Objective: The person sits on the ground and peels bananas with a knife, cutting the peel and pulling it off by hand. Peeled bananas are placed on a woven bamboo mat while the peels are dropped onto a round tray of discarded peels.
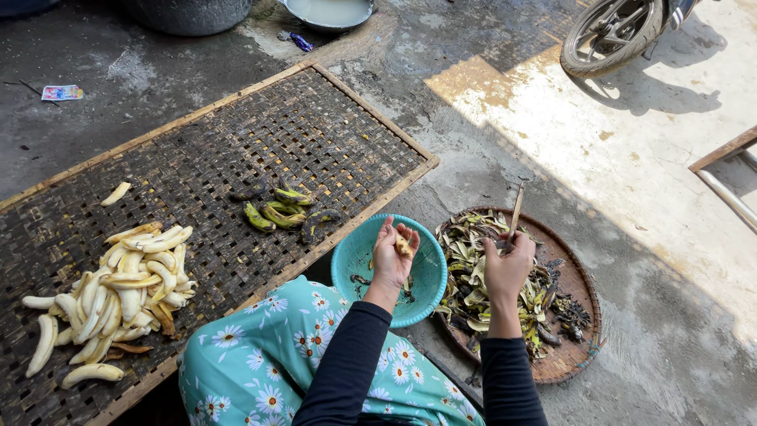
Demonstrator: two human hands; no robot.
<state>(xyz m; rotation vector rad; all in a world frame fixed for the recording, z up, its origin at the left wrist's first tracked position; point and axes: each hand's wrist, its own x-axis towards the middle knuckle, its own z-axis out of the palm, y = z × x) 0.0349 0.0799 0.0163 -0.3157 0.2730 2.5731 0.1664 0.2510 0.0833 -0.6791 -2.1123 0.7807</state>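
Observation:
My left hand is closed around a small peeled banana piece, held above a turquoise plastic basket. My right hand grips a thin knife-like stick that points up, over a round woven tray heaped with banana peels. Both arms wear dark sleeves. My knee in a turquoise flowered cloth is in the foreground.
A large woven bamboo mat lies to the left with a pile of peeled bananas and several unpeeled green bananas. A metal bowl, a motorbike wheel and a metal frame stand around the concrete floor.

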